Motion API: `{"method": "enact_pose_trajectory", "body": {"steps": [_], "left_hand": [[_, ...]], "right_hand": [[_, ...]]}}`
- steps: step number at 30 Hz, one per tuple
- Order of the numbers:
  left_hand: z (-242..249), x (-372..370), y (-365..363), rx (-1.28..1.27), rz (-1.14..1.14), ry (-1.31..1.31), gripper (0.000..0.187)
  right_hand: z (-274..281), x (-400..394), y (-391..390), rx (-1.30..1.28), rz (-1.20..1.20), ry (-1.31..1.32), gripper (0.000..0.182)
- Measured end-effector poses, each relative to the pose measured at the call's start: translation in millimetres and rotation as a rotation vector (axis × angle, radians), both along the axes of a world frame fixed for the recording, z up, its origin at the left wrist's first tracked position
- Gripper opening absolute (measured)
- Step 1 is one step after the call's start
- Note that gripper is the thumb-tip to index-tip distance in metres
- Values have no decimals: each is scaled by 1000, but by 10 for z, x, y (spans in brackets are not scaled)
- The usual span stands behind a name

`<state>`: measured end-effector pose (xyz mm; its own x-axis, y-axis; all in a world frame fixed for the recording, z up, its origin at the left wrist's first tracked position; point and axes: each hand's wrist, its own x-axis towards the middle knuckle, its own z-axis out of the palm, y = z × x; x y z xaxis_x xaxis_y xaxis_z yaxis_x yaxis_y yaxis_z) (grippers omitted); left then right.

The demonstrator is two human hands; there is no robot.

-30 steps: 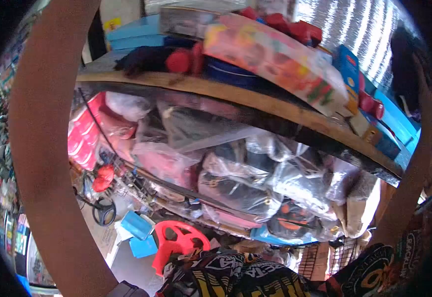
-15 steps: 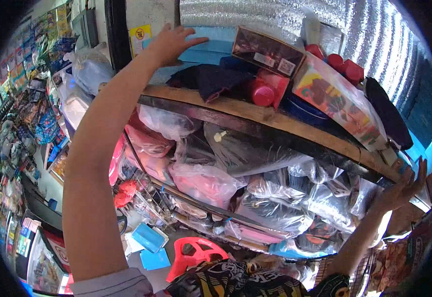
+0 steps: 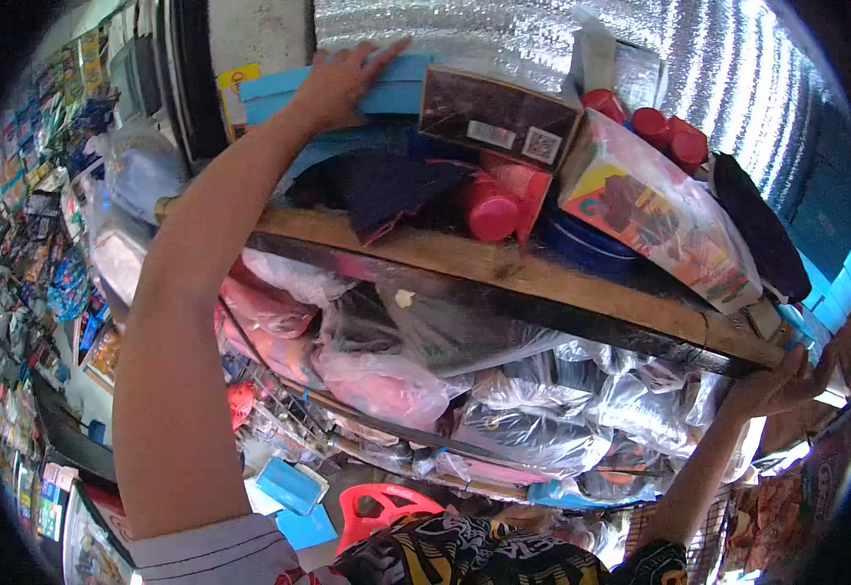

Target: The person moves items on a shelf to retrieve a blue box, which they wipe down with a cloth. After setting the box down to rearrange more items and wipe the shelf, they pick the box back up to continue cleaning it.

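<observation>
My left hand (image 3: 340, 90) reaches up to the top shelf, resting at a light blue box-like thing (image 3: 401, 90) with its fingers stretched out and spread. Beside it stands a dark box (image 3: 499, 119) with a barcode and a square code. Below lies a dark cloth (image 3: 386, 190), next to a red container with a round cap (image 3: 492, 210). At the right end of the wooden shelf edge (image 3: 425, 244), my right hand (image 3: 781, 385) touches or nearly touches the shelf, fingers apart; I see nothing held in it.
A colourful printed box (image 3: 655, 210) leans on the shelf beside a dark blue round tin (image 3: 586, 244). Plastic-wrapped bundles (image 3: 533, 419) fill the level below. On the floor are a red plastic stool (image 3: 382, 507) and a blue container (image 3: 291, 486). Crowded goods line the left side.
The view has shifted, so the shelf appears lower and further left. My left hand now lies over the light blue thing, which shows more fully. My right hand has come closer to the shelf edge.
</observation>
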<state>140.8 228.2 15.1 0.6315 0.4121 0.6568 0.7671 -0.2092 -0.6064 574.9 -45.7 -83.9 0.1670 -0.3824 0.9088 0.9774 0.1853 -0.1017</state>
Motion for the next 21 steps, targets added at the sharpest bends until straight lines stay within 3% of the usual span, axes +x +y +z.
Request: {"method": "enact_pose_trajectory", "body": {"steps": [2,5,6,7,8,10,13,15,18,21], "left_hand": [[9,38,96,-109,90,-138,96],[77,-122,234,-13,-97,-199,93],[123,-181,244,34,-156,-296,92],[188,-202,222,85,-215,-395,91],[277,-185,153,86,-224,-389,91],[490,-159,-26,305,-104,-382,73],[882,-76,-459,394,-60,-258,67],[1145,-39,-728,471,-172,-208,78],[1340,413,-1395,394,-414,-300,82],[1589,751,-1694,666,-503,-24,83]], "right_hand": [[5,-71,41,42,101,-37,42],[-18,-83,67,41,255,7,46],[6,-99,16,-28,84,-23,49],[-13,-52,17,-42,126,-21,48],[4,-73,20,-35,120,-47,47],[28,-108,23,-28,106,-68,46],[28,-81,33,-26,130,-41,46],[39,-94,23,-16,157,-92,45],[54,-122,-60,-46,165,-28,43],[243,-202,-224,-42,195,-44,37]]}}
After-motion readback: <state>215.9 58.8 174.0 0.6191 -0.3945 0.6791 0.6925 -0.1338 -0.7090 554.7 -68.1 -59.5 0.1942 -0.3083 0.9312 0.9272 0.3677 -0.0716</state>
